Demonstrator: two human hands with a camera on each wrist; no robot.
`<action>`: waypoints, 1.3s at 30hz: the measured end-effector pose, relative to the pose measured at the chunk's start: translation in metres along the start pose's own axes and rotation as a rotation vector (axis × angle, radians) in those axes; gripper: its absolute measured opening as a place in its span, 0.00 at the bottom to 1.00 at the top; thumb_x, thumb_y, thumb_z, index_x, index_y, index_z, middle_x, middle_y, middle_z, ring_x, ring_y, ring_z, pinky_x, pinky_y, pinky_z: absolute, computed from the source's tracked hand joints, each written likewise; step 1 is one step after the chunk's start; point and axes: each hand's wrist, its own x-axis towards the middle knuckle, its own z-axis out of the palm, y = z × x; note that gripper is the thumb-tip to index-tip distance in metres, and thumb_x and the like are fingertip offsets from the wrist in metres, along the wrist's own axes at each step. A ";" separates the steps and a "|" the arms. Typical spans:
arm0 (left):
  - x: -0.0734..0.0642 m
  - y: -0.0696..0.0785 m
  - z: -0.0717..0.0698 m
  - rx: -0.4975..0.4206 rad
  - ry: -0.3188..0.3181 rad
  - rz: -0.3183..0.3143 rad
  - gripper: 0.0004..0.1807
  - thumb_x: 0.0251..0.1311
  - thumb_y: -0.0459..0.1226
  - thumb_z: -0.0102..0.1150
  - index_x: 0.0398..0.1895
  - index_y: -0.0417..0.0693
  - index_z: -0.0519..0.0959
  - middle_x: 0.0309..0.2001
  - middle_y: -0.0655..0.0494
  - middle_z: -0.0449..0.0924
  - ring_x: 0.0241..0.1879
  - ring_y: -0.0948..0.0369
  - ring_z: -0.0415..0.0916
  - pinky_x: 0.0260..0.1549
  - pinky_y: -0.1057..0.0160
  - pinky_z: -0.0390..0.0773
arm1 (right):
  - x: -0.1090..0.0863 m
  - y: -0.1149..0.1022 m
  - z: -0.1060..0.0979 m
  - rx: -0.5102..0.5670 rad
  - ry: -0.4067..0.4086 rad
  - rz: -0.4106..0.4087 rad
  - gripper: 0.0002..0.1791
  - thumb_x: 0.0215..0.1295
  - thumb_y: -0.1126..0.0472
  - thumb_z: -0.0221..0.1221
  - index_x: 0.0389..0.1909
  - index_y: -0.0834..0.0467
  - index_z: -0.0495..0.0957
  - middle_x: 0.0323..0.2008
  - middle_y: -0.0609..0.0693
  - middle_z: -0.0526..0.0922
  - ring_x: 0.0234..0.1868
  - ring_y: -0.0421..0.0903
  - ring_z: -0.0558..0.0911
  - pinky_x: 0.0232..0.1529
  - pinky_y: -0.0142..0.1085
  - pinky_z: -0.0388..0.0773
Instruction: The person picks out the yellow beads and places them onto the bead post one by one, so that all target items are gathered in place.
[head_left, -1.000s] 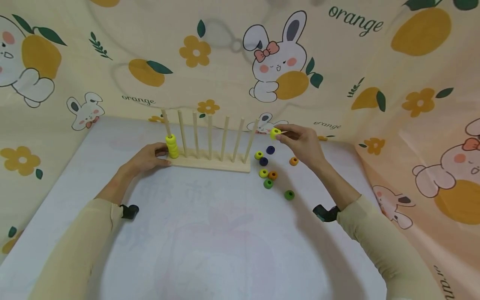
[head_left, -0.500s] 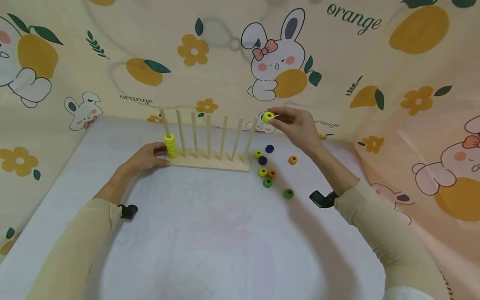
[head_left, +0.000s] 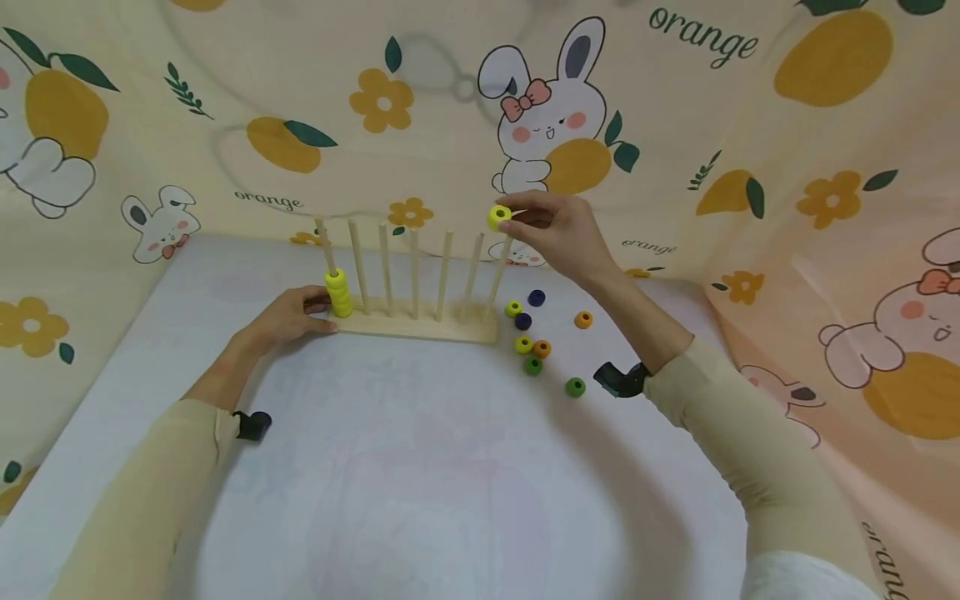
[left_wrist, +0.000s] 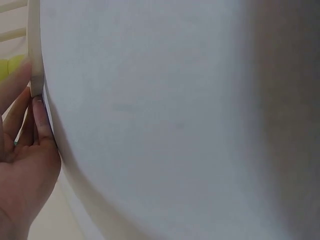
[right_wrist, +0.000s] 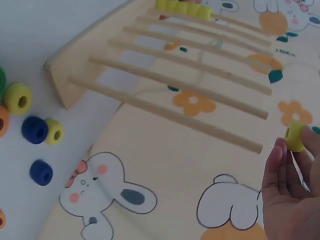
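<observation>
A wooden peg rack (head_left: pixel 417 331) stands upright on the white table, with a row of several thin pegs. Yellow beads (head_left: pixel 339 296) are stacked on its leftmost peg. My left hand (head_left: pixel 283 321) holds the left end of the base, thumb at the front edge and fingers around the end. Between thumb and fingertips my right hand (head_left: pixel 566 235) pinches a yellow bead (head_left: pixel 498 218), raised near the top of the rightmost peg. In the right wrist view the held bead (right_wrist: pixel 294 136) is apart from the tip of the closest peg (right_wrist: pixel 200 125).
Right of the rack lie loose beads: yellow (head_left: pixel 523 344), dark blue (head_left: pixel 536 297), orange (head_left: pixel 583 319) and green (head_left: pixel 575 387). A cream cloth (head_left: pixel 435 158) printed with rabbits and oranges hangs behind the table.
My right hand has lifted the yellow bead from beside the rack and moved it up and left to the top of the rightmost peg. The left hand stays at the base.
</observation>
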 end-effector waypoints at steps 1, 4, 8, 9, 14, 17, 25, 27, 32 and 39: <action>0.000 0.000 0.000 0.001 0.002 0.002 0.40 0.60 0.32 0.68 0.73 0.32 0.59 0.71 0.35 0.62 0.71 0.42 0.59 0.72 0.46 0.58 | 0.002 -0.002 0.001 -0.007 -0.003 -0.001 0.18 0.64 0.59 0.66 0.54 0.57 0.83 0.45 0.51 0.86 0.42 0.47 0.86 0.44 0.30 0.83; 0.000 0.002 0.000 0.003 0.002 0.004 0.40 0.60 0.32 0.68 0.72 0.31 0.59 0.71 0.34 0.62 0.71 0.41 0.59 0.72 0.46 0.58 | 0.007 -0.006 0.006 -0.001 -0.012 -0.002 0.17 0.64 0.60 0.66 0.54 0.57 0.83 0.46 0.51 0.86 0.42 0.44 0.85 0.45 0.31 0.83; -0.001 0.005 0.001 -0.003 0.002 0.010 0.40 0.60 0.32 0.68 0.72 0.30 0.59 0.70 0.33 0.62 0.71 0.40 0.59 0.72 0.46 0.58 | 0.013 -0.010 0.013 0.023 -0.029 -0.009 0.17 0.64 0.59 0.66 0.53 0.57 0.84 0.46 0.51 0.87 0.42 0.44 0.85 0.47 0.32 0.83; -0.002 0.005 0.001 -0.004 0.001 0.011 0.40 0.60 0.32 0.68 0.72 0.30 0.59 0.70 0.33 0.61 0.71 0.40 0.59 0.72 0.45 0.58 | 0.015 -0.011 0.016 0.023 -0.034 -0.015 0.17 0.64 0.59 0.66 0.53 0.57 0.84 0.46 0.51 0.87 0.42 0.43 0.85 0.46 0.32 0.83; -0.002 0.005 0.002 -0.003 0.005 0.016 0.40 0.60 0.32 0.68 0.72 0.31 0.60 0.70 0.34 0.62 0.70 0.40 0.59 0.72 0.45 0.58 | 0.025 -0.015 0.028 0.039 -0.048 -0.052 0.16 0.64 0.60 0.67 0.52 0.57 0.84 0.45 0.50 0.87 0.41 0.42 0.86 0.44 0.33 0.84; -0.002 0.003 0.002 -0.001 0.000 0.016 0.40 0.60 0.33 0.68 0.72 0.31 0.60 0.70 0.34 0.62 0.70 0.40 0.59 0.72 0.45 0.58 | 0.031 -0.018 0.035 0.049 -0.057 -0.074 0.16 0.64 0.60 0.67 0.52 0.57 0.85 0.45 0.50 0.87 0.41 0.42 0.86 0.44 0.33 0.84; -0.002 0.003 0.000 0.005 -0.001 0.024 0.40 0.59 0.33 0.69 0.72 0.31 0.60 0.70 0.34 0.62 0.70 0.40 0.59 0.72 0.45 0.58 | 0.049 -0.028 0.052 0.014 -0.088 -0.116 0.14 0.64 0.59 0.67 0.50 0.58 0.85 0.43 0.47 0.88 0.40 0.40 0.86 0.46 0.31 0.83; -0.002 0.003 0.000 0.007 0.000 0.024 0.41 0.59 0.33 0.69 0.72 0.31 0.60 0.70 0.34 0.63 0.70 0.41 0.60 0.72 0.46 0.58 | 0.052 -0.031 0.056 0.033 -0.094 -0.113 0.14 0.64 0.60 0.67 0.49 0.58 0.85 0.42 0.47 0.88 0.40 0.40 0.86 0.46 0.31 0.83; -0.003 0.004 0.000 0.000 0.003 0.032 0.40 0.58 0.32 0.69 0.71 0.29 0.60 0.69 0.33 0.63 0.70 0.40 0.60 0.72 0.46 0.59 | 0.061 -0.038 0.068 0.043 -0.113 -0.103 0.14 0.64 0.59 0.67 0.49 0.58 0.85 0.43 0.47 0.88 0.40 0.38 0.86 0.45 0.30 0.83; -0.004 0.007 -0.001 0.000 -0.002 0.021 0.40 0.59 0.32 0.68 0.71 0.29 0.60 0.70 0.33 0.62 0.70 0.40 0.59 0.72 0.45 0.57 | 0.072 -0.046 0.086 0.045 -0.161 -0.064 0.15 0.64 0.58 0.67 0.51 0.57 0.85 0.43 0.46 0.87 0.41 0.36 0.85 0.45 0.29 0.83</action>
